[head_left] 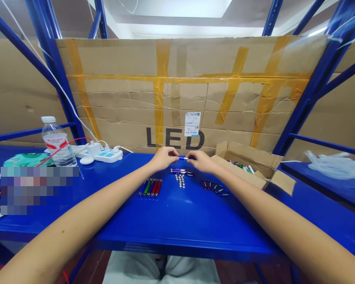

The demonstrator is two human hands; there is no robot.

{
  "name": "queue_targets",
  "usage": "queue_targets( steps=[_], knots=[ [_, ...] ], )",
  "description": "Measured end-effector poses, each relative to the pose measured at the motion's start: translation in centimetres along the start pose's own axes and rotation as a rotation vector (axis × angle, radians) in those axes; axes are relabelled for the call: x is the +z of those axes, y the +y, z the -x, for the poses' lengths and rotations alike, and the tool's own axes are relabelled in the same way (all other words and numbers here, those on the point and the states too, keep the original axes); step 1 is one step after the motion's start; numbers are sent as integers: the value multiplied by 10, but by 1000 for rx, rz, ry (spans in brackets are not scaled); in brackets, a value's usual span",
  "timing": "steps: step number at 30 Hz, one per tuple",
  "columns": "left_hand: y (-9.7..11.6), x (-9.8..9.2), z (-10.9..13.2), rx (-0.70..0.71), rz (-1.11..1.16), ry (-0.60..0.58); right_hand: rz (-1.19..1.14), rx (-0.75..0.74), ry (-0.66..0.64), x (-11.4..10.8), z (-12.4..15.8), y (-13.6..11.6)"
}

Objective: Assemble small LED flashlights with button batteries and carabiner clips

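A small blue metal tube with a silver end, like a mini flashlight (182,158), is held level above the table between both hands. My left hand (165,158) pinches its left end, and my right hand (201,161) pinches the right end. Just beneath lies a purple-blue flashlight (178,171) with a dark red carabiner clip (190,173) at its right end. Small silver button cells (180,181) are grouped in front of it. To the left, several green, purple and red tubes (150,188) lie side by side. Several coloured carabiners (214,187) form a row to the right.
An open cardboard box (248,163) with small coloured parts stands right of my right hand. At left are a water bottle (58,144), a white power strip (108,155) and cables. A big carton (124,102) stands behind the blue table (177,221), between blue rack posts (298,98).
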State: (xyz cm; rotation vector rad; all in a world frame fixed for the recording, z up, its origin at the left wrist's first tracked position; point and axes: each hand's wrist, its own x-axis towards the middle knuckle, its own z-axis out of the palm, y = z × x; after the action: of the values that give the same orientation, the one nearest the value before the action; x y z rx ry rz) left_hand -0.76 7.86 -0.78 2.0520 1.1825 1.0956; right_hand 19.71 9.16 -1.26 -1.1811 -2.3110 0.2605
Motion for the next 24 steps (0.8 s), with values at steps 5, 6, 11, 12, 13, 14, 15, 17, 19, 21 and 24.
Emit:
queue_targets(
  steps=[5, 6, 11, 12, 13, 14, 15, 17, 19, 21, 24],
  knots=[
    [-20, 0, -11, -21, -146, -41, 64, -14, -60, 13, -6, 7],
    [-24, 1, -13, -26, -156, -51, 63, -21, -73, 15, -5, 7],
    [-36, 7, -16, -64, -184, -95, 88, 33, -63, 19, -1, 10],
    [-37, 8, -16, -70, -186, -101, 89, 47, -53, 19, -1, 11],
    [-38, 8, -16, -74, -185, -107, 84, 57, -44, 18, -1, 11],
    [-38, 9, -15, -78, -183, -113, 76, 62, -35, 18, -1, 11],
    [-38, 9, -15, -82, -177, -118, 68, 65, -25, 18, -1, 11],
    [-37, 8, -15, -86, -158, -121, 49, 73, 1, 18, -2, 10],
    [-35, 6, -15, -77, -139, -114, 32, 85, 27, 18, -3, 9],
    [-33, 4, -15, -49, -132, -88, 13, 94, 42, 17, -3, 8],
    [-30, 3, -14, -5, -158, -38, -52, 121, 59, 15, -1, 8]
  ],
)
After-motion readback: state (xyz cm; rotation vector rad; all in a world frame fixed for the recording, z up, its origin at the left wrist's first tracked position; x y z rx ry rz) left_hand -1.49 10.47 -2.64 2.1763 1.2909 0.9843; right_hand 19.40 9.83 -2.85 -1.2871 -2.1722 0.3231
